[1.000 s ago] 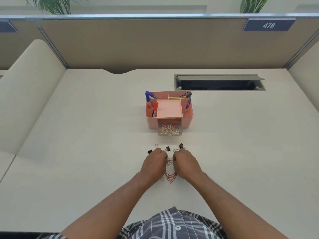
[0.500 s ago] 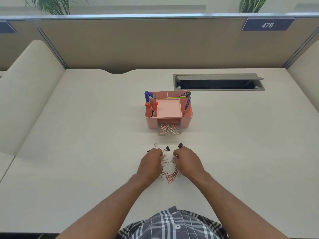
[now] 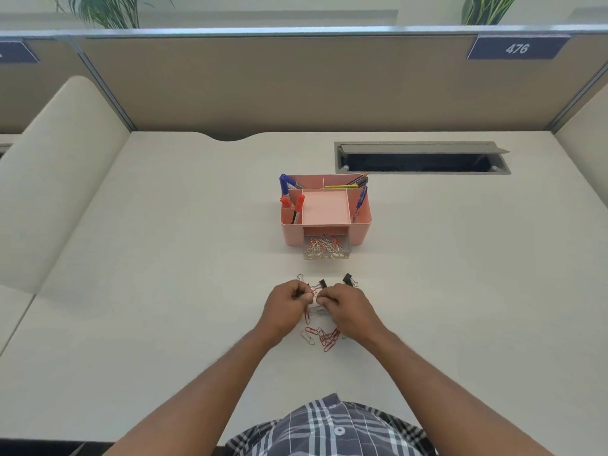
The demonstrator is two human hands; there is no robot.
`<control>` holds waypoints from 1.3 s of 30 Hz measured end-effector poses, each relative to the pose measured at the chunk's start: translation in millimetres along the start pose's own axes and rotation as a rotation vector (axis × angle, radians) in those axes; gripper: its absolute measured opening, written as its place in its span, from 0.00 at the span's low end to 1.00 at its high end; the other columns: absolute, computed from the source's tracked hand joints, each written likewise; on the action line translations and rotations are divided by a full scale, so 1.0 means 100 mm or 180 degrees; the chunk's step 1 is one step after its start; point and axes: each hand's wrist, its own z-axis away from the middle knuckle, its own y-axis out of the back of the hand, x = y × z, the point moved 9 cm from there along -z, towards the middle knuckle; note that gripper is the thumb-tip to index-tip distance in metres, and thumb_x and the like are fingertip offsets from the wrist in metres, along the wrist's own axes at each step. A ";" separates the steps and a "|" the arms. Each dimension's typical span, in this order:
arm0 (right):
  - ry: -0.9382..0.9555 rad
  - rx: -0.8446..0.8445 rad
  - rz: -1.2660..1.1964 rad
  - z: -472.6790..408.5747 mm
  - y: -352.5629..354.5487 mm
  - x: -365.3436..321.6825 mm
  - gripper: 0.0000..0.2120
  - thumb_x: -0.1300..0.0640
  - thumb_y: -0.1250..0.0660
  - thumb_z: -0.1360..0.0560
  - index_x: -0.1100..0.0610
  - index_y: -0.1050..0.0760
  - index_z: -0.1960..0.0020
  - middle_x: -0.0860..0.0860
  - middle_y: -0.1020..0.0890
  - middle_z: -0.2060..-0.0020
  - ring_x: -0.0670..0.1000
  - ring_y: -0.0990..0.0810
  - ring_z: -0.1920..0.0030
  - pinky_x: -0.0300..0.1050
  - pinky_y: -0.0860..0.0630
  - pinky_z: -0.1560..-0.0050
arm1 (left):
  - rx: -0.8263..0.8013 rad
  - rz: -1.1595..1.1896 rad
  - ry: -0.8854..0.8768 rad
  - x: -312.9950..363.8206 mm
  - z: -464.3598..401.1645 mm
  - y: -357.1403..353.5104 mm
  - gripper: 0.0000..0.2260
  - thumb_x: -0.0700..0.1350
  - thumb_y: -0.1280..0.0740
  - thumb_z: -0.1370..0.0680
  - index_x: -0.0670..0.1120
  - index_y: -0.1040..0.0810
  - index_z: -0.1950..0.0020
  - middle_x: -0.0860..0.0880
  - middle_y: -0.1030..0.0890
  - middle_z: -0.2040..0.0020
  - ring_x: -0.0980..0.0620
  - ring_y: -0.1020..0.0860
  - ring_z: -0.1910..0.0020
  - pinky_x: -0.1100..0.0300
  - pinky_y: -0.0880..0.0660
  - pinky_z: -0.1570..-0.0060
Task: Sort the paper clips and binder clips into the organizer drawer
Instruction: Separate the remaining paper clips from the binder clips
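Pink organizer (image 3: 325, 225) with its clear drawer (image 3: 326, 251) pulled open sits beyond both hands; left hand (image 3: 285, 307) and right hand (image 3: 350, 309) fingers pinch paper clips (image 3: 324, 339) on the tabletop (image 3: 164, 291), binder clips (image 3: 348, 279) just beyond

Wearing a plaid shirt (image 3: 332, 429), dark grey-navy with white and lighter grey stripes crossing, showing one white button near the middle. Forearms going bare, no sleeves, no watch or rings showing on either hand.
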 end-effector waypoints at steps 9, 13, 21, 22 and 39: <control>-0.0251 0.0461 -0.0827 -0.06 0.40 0.01 0.05 0.53 0.31 0.24 0.51 0.17 0.56 0.44 0.17 0.64 0.41 0.22 0.62 0.40 0.26 0.58 | -0.0362 0.1133 0.0316 0.13 -0.06 -0.04 0.05 0.34 0.34 0.21 0.39 0.19 0.54 0.44 0.20 0.65 0.51 0.24 0.68 0.61 0.26 0.66; -0.0409 0.0504 -0.1222 -0.05 0.43 0.01 0.06 0.53 0.31 0.24 0.50 0.17 0.59 0.42 0.18 0.67 0.39 0.23 0.66 0.36 0.28 0.61 | -0.0493 0.1298 0.0196 0.26 -0.07 -0.02 0.04 0.33 0.33 0.22 0.39 0.19 0.51 0.42 0.19 0.64 0.51 0.23 0.68 0.62 0.25 0.66; -0.0495 0.0642 -0.1361 -0.05 0.47 -0.05 0.07 0.50 0.30 0.25 0.50 0.16 0.60 0.46 0.17 0.67 0.40 0.24 0.67 0.40 0.26 0.61 | -0.0303 0.0959 -0.0114 0.42 -0.08 0.04 0.03 0.33 0.31 0.23 0.39 0.21 0.51 0.40 0.18 0.63 0.49 0.21 0.67 0.62 0.25 0.68; -0.0495 0.0739 -0.1349 -0.05 0.51 -0.06 0.08 0.50 0.31 0.25 0.50 0.16 0.59 0.47 0.17 0.68 0.41 0.25 0.68 0.41 0.27 0.62 | -0.0211 0.0929 -0.0141 0.44 -0.10 0.06 0.04 0.33 0.31 0.23 0.39 0.20 0.51 0.40 0.18 0.63 0.50 0.20 0.67 0.62 0.24 0.67; -0.0316 0.1270 -0.0513 -0.32 1.03 -0.21 0.09 0.55 0.36 0.23 0.52 0.20 0.60 0.44 0.20 0.69 0.42 0.24 0.66 0.39 0.30 0.64 | 0.0873 -0.0076 -0.0661 0.77 -0.19 0.29 0.07 0.38 0.35 0.22 0.49 0.20 0.53 0.50 0.17 0.60 0.57 0.20 0.64 0.64 0.21 0.61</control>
